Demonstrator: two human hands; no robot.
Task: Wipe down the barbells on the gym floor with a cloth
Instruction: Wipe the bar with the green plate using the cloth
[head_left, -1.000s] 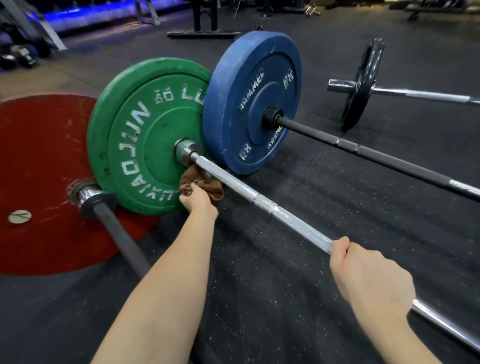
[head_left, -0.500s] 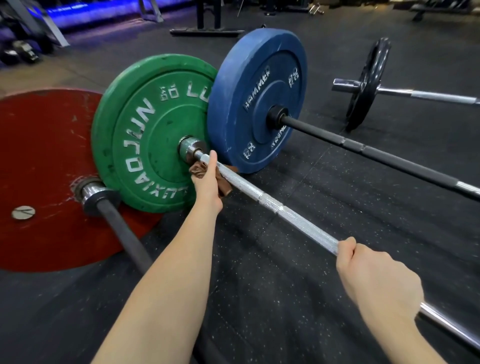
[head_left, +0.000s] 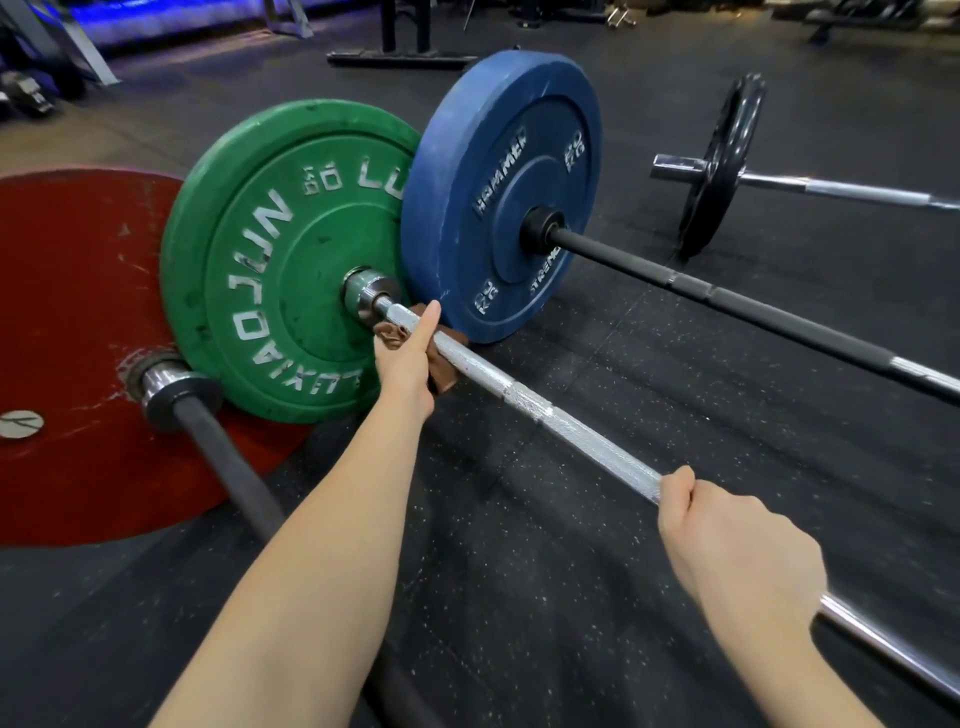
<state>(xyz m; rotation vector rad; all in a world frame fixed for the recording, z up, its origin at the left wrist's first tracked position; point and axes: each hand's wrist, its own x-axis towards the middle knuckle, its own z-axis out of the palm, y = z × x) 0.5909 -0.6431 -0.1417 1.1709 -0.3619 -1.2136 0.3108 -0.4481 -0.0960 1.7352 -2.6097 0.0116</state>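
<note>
Our left hand (head_left: 404, 370) is wrapped around the silver barbell (head_left: 566, 423) close to its collar, pressing a brown cloth (head_left: 442, 375) against the shaft, thumb lying along the bar toward twelve o'clock. Our right hand (head_left: 737, 551) is closed in a fist on the same shaft at about four o'clock from the left, well apart from it.

We see nothing that serves as a container.

Going by size, the red plate (head_left: 67, 332) fills the nine o'clock side of the view, with a dark barbell (head_left: 234, 478) running out of it under our left forearm. The green plate (head_left: 270, 260) sits on the silver bar, at eleven o'clock from our left hand. The blue plate (head_left: 509, 197) stands at one o'clock, its edge touching or just beside the green one, on a black barbell (head_left: 727, 306). A thin black plate (head_left: 722, 166) on a fourth bar lies farther off at two o'clock.

The cloth shows on both sides of the shaft beneath our palm; how much of it is wrapped round the bar is hard to tell, since the hand covers most of it.
</note>
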